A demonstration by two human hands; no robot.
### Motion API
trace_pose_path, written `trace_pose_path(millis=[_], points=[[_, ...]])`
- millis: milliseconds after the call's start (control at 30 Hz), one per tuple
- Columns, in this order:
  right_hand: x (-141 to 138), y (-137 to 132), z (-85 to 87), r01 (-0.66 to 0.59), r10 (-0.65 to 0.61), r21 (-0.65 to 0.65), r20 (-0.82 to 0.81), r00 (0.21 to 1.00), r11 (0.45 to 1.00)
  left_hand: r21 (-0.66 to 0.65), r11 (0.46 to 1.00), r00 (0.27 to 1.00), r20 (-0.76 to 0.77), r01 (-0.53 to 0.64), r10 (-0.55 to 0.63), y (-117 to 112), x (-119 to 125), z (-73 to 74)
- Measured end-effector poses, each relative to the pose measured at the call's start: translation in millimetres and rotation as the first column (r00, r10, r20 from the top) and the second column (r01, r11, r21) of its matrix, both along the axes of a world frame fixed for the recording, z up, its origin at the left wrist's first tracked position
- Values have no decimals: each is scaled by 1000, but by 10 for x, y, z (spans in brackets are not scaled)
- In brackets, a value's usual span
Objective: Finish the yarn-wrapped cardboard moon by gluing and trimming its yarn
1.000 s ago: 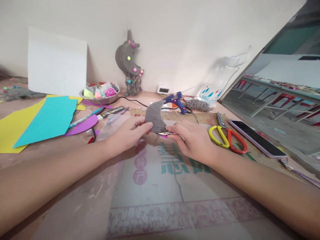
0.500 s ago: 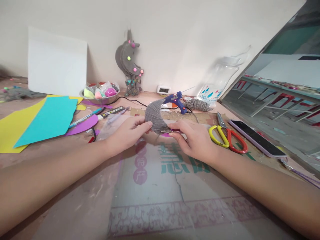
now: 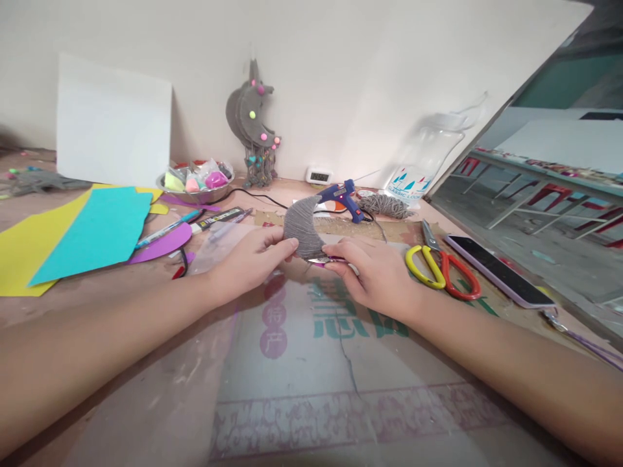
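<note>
A crescent moon wrapped in grey yarn (image 3: 302,227) is held up over the table between my two hands. My left hand (image 3: 257,256) grips its left edge, thumb in front and fingers curled behind. My right hand (image 3: 372,266) is closed, thumb and index pinched together at the crescent's lower right tip. A thin shiny edge and a bit of purple show below the crescent by the right fingertips; what they belong to I cannot make out. Just behind the crescent lies a blue glue gun (image 3: 344,198). Grey yarn (image 3: 387,206) is bundled to its right.
Scissors with yellow and red handles (image 3: 445,269) and a phone (image 3: 499,269) lie right. Turquoise sheet (image 3: 97,233), yellow sheet (image 3: 29,259), pens and a metal bowl (image 3: 195,194) stand left. A decorated grey moon (image 3: 250,120), small clock (image 3: 318,175) and clear jug (image 3: 423,152) are behind.
My right fingers have shifted slightly left and closer to the crescent's tip, and the shiny edge beneath it shows more. My left hand keeps its grip.
</note>
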State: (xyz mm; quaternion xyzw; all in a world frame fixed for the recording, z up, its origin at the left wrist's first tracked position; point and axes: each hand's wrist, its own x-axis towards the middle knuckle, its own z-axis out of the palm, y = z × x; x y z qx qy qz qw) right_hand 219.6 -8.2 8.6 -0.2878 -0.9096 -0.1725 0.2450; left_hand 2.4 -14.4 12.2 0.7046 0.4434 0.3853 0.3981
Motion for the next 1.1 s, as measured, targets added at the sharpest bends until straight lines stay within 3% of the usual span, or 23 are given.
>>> trace_pose_path(millis=[567,900,1100], points=[[-8,17,-6,-21,20,-23,-22,1000,1000,-46,999,1000,26,15,-14,-15,-1,9],[11,4,7,-17,12,-47,-106,994,999,93,993,986,-138,-78,90,-9,-13,63],[29,17,13,-25,23,-22,-94,995,999,108,991,989,-117,-81,94,9,-30,32]])
